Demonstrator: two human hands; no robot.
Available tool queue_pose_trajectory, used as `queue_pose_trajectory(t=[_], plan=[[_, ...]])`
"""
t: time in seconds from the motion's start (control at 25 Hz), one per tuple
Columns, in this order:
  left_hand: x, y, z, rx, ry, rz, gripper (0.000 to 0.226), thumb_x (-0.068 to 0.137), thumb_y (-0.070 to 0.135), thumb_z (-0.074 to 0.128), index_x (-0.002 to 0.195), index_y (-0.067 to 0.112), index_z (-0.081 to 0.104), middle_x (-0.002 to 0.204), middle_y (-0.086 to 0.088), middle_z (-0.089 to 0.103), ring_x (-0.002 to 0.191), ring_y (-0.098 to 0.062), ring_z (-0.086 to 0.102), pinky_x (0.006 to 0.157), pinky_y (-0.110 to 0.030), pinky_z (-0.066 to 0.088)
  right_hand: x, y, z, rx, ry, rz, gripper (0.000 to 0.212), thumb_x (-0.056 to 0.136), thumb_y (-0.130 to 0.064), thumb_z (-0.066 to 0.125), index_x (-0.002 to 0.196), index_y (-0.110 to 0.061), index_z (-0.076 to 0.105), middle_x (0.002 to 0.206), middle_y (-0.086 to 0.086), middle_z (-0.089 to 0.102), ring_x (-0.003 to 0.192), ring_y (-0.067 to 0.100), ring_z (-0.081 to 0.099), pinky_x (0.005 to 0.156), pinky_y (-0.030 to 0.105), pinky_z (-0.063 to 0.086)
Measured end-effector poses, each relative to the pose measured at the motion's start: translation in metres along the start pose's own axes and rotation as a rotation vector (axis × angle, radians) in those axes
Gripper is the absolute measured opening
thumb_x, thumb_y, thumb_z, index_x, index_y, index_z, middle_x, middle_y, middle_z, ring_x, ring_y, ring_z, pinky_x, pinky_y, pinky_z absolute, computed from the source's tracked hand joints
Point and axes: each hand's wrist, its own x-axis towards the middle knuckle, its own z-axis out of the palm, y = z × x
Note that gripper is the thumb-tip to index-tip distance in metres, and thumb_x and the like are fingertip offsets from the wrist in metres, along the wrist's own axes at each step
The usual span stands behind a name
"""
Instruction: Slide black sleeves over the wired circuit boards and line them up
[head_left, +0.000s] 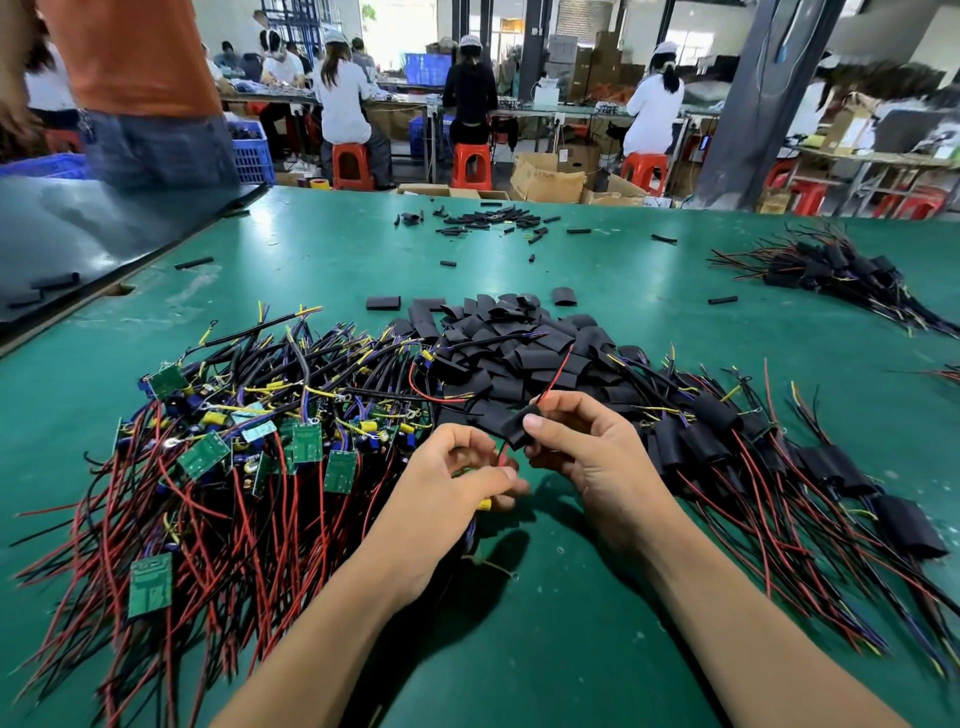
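Observation:
My right hand (587, 452) pinches a black sleeve (514, 428) between thumb and fingers, just above the green table (545, 649). A red wire runs out of the sleeve's far end and another out of its near end. My left hand (447, 483) grips a wired circuit board (484, 503), mostly hidden in the fingers, with a yellow part showing. A heap of bare green boards with red and black wires (249, 452) lies to the left. Loose black sleeves (519, 343) are piled behind my hands. Sleeved boards (831, 467) lie in a row to the right.
A second bundle of sleeved boards (831, 270) lies at the far right of the table. Thin black tube pieces (493, 218) are scattered at the far edge. A dark sheet (93, 234) covers the left corner. People sit on red stools at benches beyond.

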Motion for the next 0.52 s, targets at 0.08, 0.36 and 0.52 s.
queue_pose_trajectory(t=[0.08, 0.36, 0.52], plan=[[0.0, 0.001, -0.003, 0.083, -0.017, -0.019, 0.027, 0.085, 0.003, 0.073, 0.107, 0.014, 0.062, 0.099, -0.004, 0.075, 0.09, -0.018, 0.073, 0.084, -0.029, 0.058, 0.003, -0.004, -0.001, 0.09, 0.081, -0.003, 0.021, 0.066, -0.012, 0.08, 0.084, -0.019, 0.072, 0.075, -0.002, 0.069, 0.059, 0.014, 0.063, 0.061, 0.023, 0.055], [-0.005, 0.006, -0.003, 0.094, -0.113, -0.048, 0.012, 0.093, 0.008, 0.065, 0.104, 0.013, 0.068, 0.085, -0.008, 0.077, 0.063, -0.015, 0.066, 0.055, -0.024, 0.054, 0.006, -0.012, -0.008, 0.198, 0.183, 0.064, 0.022, 0.072, -0.007, 0.074, 0.089, -0.017, 0.064, 0.073, -0.002, 0.067, 0.055, 0.01, 0.059, 0.056, 0.021, 0.054], [-0.003, 0.01, -0.002, -0.093, -0.074, -0.095, 0.014, 0.093, 0.009, 0.064, 0.106, 0.01, 0.071, 0.079, -0.009, 0.074, 0.054, -0.018, 0.061, 0.051, -0.021, 0.049, 0.002, -0.011, -0.008, 0.055, 0.086, 0.112, 0.023, 0.067, -0.014, 0.076, 0.088, -0.019, 0.068, 0.078, 0.0, 0.071, 0.06, 0.011, 0.061, 0.061, 0.022, 0.054]])
